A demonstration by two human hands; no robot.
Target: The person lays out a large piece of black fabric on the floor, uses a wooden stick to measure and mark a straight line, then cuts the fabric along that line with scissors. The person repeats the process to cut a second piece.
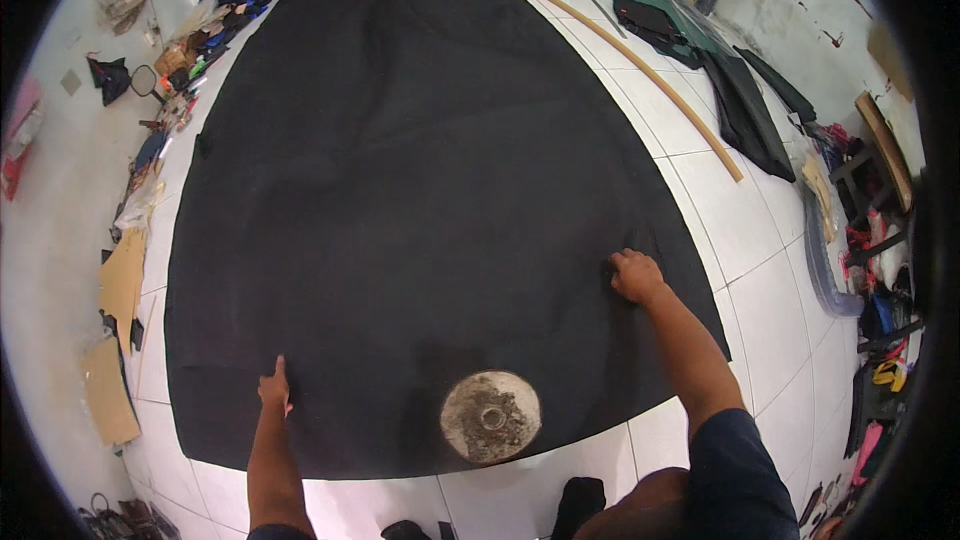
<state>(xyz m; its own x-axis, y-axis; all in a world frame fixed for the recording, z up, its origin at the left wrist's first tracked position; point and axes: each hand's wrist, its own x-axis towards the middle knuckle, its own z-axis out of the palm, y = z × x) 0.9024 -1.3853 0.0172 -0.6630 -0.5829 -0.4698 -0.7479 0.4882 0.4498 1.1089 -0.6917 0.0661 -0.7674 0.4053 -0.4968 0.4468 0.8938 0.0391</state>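
A large sheet of black material (pixel 420 180) lies spread over the floor, with soft wrinkles across it. Near its lower left part, my left hand (pixel 275 388) rests on the sheet, index finger stretched forward and thumb apart, holding nothing. Farther off on the right side, my right hand (pixel 636 276) has its fingers curled down on the sheet, pinching it where small creases show; the fingertips are partly hidden. Between my arms, a round stained disc (pixel 515 410) with a ring at its centre sits flat on the sheet by the near edge.
White floor tiles (pixel 780 310) surround the sheet. A long tan strip (pixel 640 65) curves along the right, beside folded black pieces (pixel 745 115). Cardboard pieces (pixel 110 390) lie by the left wall. Clutter (pixel 885 300) lines the right side. My feet (pixel 580 502) stand at the near edge.
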